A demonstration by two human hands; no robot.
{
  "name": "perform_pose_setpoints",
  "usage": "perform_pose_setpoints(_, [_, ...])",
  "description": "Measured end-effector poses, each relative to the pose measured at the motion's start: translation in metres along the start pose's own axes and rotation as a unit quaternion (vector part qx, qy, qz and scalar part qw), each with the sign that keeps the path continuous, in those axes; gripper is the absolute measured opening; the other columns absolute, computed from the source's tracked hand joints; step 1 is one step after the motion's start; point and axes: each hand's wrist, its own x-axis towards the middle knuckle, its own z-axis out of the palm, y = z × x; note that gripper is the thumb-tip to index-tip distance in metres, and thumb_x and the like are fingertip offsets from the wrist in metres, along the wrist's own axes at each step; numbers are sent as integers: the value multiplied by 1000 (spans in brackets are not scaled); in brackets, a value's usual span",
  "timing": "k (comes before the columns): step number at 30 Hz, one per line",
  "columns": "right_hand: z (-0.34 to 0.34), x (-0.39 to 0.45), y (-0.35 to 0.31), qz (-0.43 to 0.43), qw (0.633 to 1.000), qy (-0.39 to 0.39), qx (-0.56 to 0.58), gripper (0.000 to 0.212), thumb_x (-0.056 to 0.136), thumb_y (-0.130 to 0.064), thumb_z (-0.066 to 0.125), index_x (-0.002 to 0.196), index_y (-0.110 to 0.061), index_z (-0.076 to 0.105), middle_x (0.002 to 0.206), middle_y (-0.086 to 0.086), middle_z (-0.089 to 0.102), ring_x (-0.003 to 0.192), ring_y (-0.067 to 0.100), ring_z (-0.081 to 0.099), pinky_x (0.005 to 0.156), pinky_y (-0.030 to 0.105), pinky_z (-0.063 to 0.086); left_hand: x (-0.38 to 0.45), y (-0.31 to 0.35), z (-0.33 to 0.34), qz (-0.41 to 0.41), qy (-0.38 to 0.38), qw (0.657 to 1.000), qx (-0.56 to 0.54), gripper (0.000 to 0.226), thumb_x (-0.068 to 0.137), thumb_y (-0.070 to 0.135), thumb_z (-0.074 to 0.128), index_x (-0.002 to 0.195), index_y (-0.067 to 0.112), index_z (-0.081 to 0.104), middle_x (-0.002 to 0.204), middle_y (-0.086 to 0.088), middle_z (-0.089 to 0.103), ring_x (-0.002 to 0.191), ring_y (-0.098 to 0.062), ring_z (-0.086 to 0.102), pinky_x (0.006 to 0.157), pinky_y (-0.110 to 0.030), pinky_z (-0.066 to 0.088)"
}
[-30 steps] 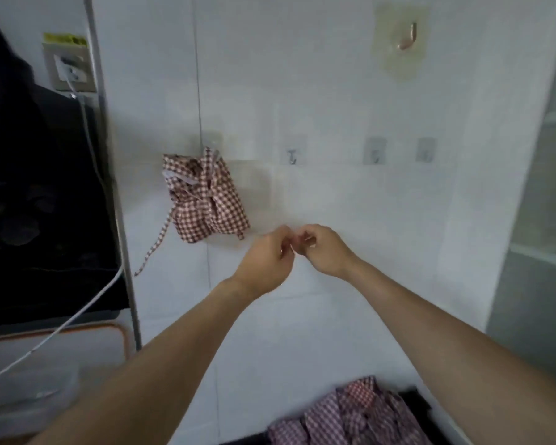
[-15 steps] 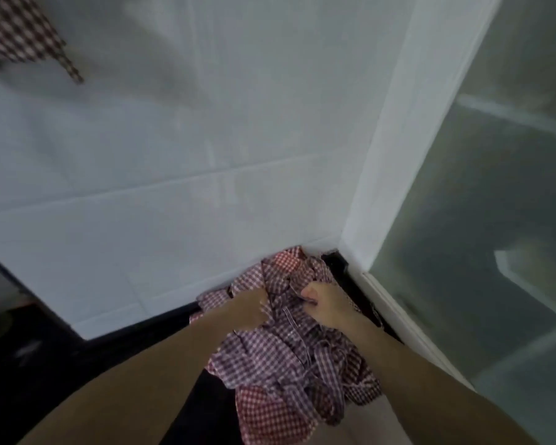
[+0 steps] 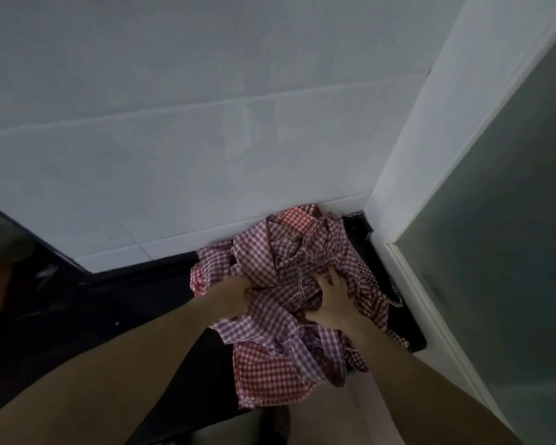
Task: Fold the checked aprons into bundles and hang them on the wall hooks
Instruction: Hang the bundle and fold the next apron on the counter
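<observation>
I am at the picking-up step: both my hands are down in the heap of checked aprons (image 3: 289, 284), which lies crumpled on the dark tabletop (image 3: 135, 303) in the corner, against the white tiled wall (image 3: 206, 139) and beside the frosted glass door (image 3: 501, 252). My right hand (image 3: 333, 300) lies on top of the cloth with its fingers (image 3: 329, 277) spread and pressing into the folds. My left hand (image 3: 235, 297) is half buried at the heap's left edge — I cannot tell whether it grips or only touches. Next, I judge, I must single out one apron and lift it free — the ties look tangled, so a slow pull suits. No hooks are in sight here.
</observation>
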Motion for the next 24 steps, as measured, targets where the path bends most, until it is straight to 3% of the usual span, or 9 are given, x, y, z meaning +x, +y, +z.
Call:
perform_pose_setpoints(3, [-12, 6, 13, -37, 998, 28, 52, 95, 80, -57, 74, 156, -32, 23, 166, -1, 0, 152, 27, 6, 125, 49, 8, -3, -19, -20, -45, 121, 990, -64, 29, 104, 28, 39, 98, 13, 63, 99, -9, 67, 89, -25, 63, 83, -35, 51])
perform_pose_setpoints(7, [-42, 1, 10, -51, 996, 5, 80, 55, 96, -45, 60, 145, -24, 50, 155, -2, 37, 143, 25, 36, 123, 41, 23, -9, -29, -63, -105, 226, 964, -97, 38, 103, 28, 40, 80, 5, 60, 81, -15, 65, 76, -32, 64, 68, -40, 55])
perform_pose_setpoints(10, [-65, -8, -17, -12, 998, 9, 66, 38, 102, -48, 42, 112, -21, 66, 119, 1, 61, 116, 27, 57, 108, 41, 41, -6, -13, -95, -64, 195, 966, -157, 45, 101, 30, 49, 79, -5, 66, 80, -19, 68, 72, -28, 64, 66, -34, 52])
perform_pose_setpoints(12, [-84, -22, -45, -46, 991, 75, 96, 38, 101, -54, 42, 83, -26, 61, 90, -6, 62, 95, 21, 63, 92, 36, 48, -8, 10, -116, 0, 155, 972, -176, 44, 98, 34, 57, 82, -5, 71, 80, -18, 70, 70, -22, 62, 63, -29, 49])
perform_pose_setpoints(15, [-102, -48, -88, -143, 961, 100, 215, 29, 92, -53, 63, 103, -26, 59, 95, -24, 58, 90, -5, 57, 84, 16, 45, -25, 49, -147, 90, 105, 979, -149, 36, 95, 36, 64, 84, 3, 74, 80, -11, 70, 72, -16, 60, 67, -27, 49])
perform_pose_setpoints(16, [-106, -55, -99, -165, 955, 82, 233, 41, 86, -50, 72, 116, -27, 57, 105, -25, 60, 97, -7, 57, 90, 14, 45, -31, 59, -156, 117, 100, 977, -146, 33, 95, 35, 64, 83, 5, 74, 80, -10, 69, 72, -15, 60, 69, -28, 50])
perform_pose_setpoints(18, [-112, -69, -118, -165, 960, 81, 211, 62, 79, -52, 78, 132, -26, 58, 123, -13, 65, 110, 5, 61, 103, 28, 47, -45, 72, -179, 167, 116, 968, -148, 28, 94, 32, 66, 82, 7, 74, 81, -11, 70, 72, -16, 59, 72, -32, 50])
perform_pose_setpoints(21, [-131, -86, -126, -127, 974, 101, 160, 35, 92, -53, 63, 107, -22, 72, 108, -6, 71, 97, 14, 66, 96, 33, 51, -63, 80, -218, 212, 170, 951, -147, 23, 91, 31, 70, 88, 8, 75, 84, -7, 71, 73, -12, 61, 75, -30, 50])
perform_pose_setpoints(24, [-165, -110, -140, -73, 955, 147, 247, 41, 98, -44, 59, 105, -6, 73, 106, 6, 73, 97, 23, 69, 94, 35, 54, -85, 81, -249, 255, 143, 954, -66, 30, 86, 41, 74, 99, 14, 72, 90, 7, 67, 82, -6, 62, 79, -25, 48])
